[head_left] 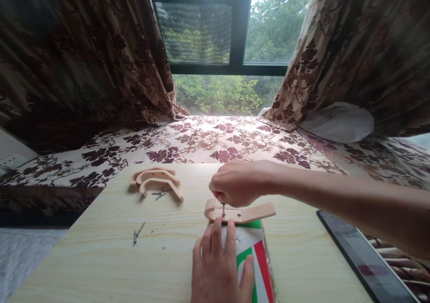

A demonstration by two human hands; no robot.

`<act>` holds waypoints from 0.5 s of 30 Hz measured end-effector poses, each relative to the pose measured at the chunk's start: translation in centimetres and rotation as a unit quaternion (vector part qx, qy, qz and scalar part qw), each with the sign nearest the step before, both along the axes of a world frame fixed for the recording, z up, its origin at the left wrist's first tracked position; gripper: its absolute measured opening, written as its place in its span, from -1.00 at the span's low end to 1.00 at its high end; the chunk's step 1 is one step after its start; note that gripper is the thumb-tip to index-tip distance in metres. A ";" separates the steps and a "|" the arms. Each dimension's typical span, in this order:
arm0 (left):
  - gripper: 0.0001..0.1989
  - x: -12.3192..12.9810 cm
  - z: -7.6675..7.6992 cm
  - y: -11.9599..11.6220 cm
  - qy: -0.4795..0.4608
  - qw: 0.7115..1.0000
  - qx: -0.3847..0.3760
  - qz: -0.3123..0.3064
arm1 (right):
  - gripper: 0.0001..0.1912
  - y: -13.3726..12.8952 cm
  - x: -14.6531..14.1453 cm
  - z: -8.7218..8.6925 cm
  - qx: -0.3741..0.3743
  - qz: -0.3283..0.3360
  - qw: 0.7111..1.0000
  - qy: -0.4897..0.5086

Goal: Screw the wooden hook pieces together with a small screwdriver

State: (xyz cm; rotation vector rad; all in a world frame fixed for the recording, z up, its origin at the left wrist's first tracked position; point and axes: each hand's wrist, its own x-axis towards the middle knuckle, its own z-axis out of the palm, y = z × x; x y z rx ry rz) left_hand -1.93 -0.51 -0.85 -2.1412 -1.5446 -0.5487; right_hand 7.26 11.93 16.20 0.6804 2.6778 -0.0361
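My right hand (pixel 237 184) is closed in a fist above a curved wooden hook (pixel 257 212). A thin metal shaft (pixel 223 210) runs down from its fingers to a hole in the wood; the top is hidden in the hand, so its kind is unclear. The hook has a second hole to the right and lies at the far end of a flat white, green and red packet (pixel 264 267). Flat on this packet rests my left hand (pixel 220 262), fingers spread, with the fingertips by the hook's near edge.
More curved wooden hooks (pixel 156 177) lie at the table's back left, with a few screws (pixel 161 193) beside them. Other screws (pixel 137 233) are nearer on the pale wooden table (pixel 101 258). A dark-edged tablet (pixel 369 258) lies at the right.
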 end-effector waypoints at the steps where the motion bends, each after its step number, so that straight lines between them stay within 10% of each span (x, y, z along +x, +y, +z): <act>1: -0.44 0.0 0.0 0.0 -0.002 1.000 -0.003 -0.001 | -0.76 0.0 -0.1 -0.1 0.006 -0.008 1.000 0.003; 15: -0.45 0.1 0.0 -0.3 -0.014 1.000 -0.026 0.009 | -0.80 -0.7 0.0 1.2 -0.009 0.019 1.000 -0.014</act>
